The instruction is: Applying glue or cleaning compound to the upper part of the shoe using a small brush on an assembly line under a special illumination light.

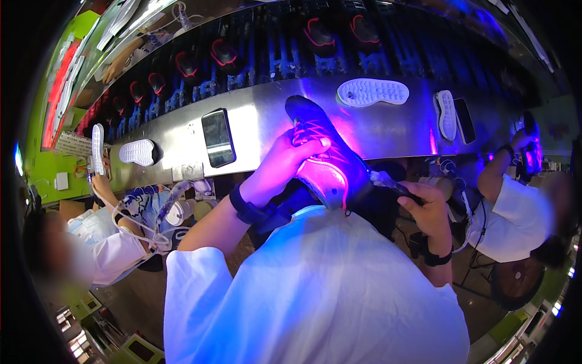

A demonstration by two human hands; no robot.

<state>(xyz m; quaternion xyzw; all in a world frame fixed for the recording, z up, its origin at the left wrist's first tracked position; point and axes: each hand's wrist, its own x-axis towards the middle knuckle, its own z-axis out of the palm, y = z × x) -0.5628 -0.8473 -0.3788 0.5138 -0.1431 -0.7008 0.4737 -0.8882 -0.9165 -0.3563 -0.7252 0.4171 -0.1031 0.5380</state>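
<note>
My left hand (276, 162) is closed around a dark shoe upper (332, 136) with red laces and a glowing red-pink edge line. The shoe is tilted over the near edge of the metal bench, its toe pointing away from me. Purple-blue light falls on it and on my left hand. In my right hand (429, 209) is a brush (400, 185) with a dark handle, held by closed fingers. Its pale tip is at the right side of the shoe's heel; whether it touches is hard to tell. A white shoe sole (377, 93) lies on the bench beyond the shoe.
On the metal bench (257, 103) lie a phone (218, 138), another sole (137, 153), and a sole (446, 115) beside a second phone (465, 121). Behind runs a dark rack (279, 60) carrying several shoes. Co-workers sit at left (115, 242) and right (512, 209).
</note>
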